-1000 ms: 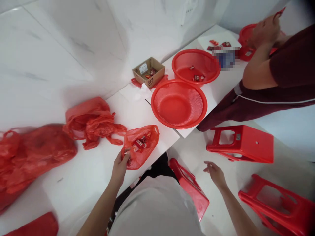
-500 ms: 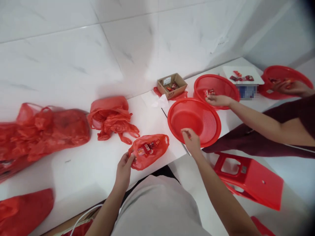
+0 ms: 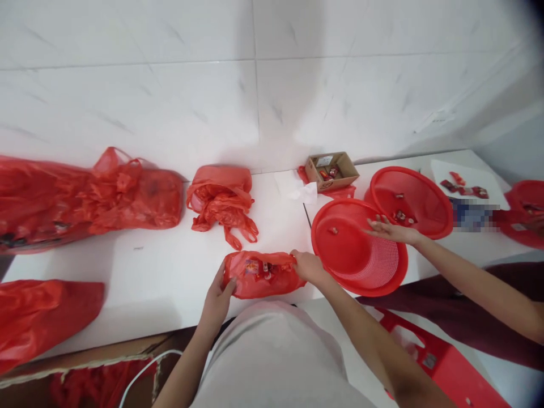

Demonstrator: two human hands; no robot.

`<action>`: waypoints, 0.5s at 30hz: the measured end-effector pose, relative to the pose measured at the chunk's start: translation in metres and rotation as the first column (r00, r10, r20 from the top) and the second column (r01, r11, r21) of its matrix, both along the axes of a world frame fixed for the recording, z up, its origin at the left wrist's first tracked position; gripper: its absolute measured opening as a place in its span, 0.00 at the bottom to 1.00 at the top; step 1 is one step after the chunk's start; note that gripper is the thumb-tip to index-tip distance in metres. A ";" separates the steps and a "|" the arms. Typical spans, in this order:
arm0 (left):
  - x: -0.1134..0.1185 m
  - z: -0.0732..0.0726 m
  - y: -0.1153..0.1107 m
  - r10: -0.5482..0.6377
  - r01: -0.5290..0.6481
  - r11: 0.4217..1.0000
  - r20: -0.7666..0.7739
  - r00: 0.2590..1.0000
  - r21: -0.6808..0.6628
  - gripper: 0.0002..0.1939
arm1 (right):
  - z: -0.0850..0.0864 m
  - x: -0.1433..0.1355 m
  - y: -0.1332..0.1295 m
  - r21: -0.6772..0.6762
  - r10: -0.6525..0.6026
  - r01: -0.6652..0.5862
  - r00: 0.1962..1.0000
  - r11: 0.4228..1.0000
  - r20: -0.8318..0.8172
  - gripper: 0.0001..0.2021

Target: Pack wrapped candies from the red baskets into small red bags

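Note:
In front of me at the table's near edge lies a red plastic bag (image 3: 242,286), its mouth spread wide. Several small wrapped packets (image 3: 267,270) show inside it. My left hand (image 3: 217,297) grips the bag's left end, thumb over the rim. At the opposite end my right hand (image 3: 308,266) is closed on the bag's edge; its fingertips are partly hidden. Just right of that hand stands a red basket (image 3: 317,238) with one small piece inside. A co-worker's hand (image 3: 391,229) hovers over this basket with fingers stretched.
A second red basket (image 3: 446,198) holds a few small pieces. Behind stands a small cardboard box (image 3: 335,184) with packets. Crumpled red bags (image 3: 223,198) and a long filled red bag (image 3: 144,198) lie to the left. A red stool (image 3: 454,368) is on the floor at right.
My right hand has moved left from the near basket to the bag's right end and gripped it. The co-worker's hand has let a small piece go into the near basket. The view has shifted.

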State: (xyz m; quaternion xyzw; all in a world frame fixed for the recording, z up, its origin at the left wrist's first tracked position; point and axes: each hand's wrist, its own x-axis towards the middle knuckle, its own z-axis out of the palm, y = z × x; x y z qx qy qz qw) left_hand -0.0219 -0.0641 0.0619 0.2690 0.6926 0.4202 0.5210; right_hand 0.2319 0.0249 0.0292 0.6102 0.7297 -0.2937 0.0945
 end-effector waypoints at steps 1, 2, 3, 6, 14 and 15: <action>-0.002 0.004 -0.001 0.005 -0.005 1.000 -0.016 1.000 -0.001 0.42 | 0.010 0.003 0.002 0.016 -0.001 0.002 0.999 1.000 -0.053 0.15; -0.003 0.008 -0.001 0.006 -0.006 1.000 -0.032 0.999 -0.003 0.42 | 0.020 0.005 0.004 0.040 -0.016 0.021 0.991 0.999 -0.134 0.15; -0.005 0.013 -0.001 0.004 -0.004 1.000 -0.045 0.999 -0.004 0.42 | 0.029 0.005 0.006 0.064 -0.045 0.061 0.972 0.996 -0.232 0.15; -0.009 0.028 0.002 -0.012 0.012 1.000 -0.058 0.998 0.006 0.41 | 0.045 0.003 0.008 0.099 -0.144 0.212 0.877 0.972 -0.458 0.12; 0.001 0.039 0.007 -0.121 0.122 0.992 -0.022 0.992 0.044 0.38 | 0.051 -0.013 -0.011 -0.035 -0.302 0.378 0.674 0.925 -0.674 0.08; 0.001 0.038 0.007 -0.127 0.128 0.991 -0.023 0.992 0.041 0.38 | 0.055 -0.014 -0.012 -0.074 -0.340 0.404 0.642 0.912 -0.687 0.09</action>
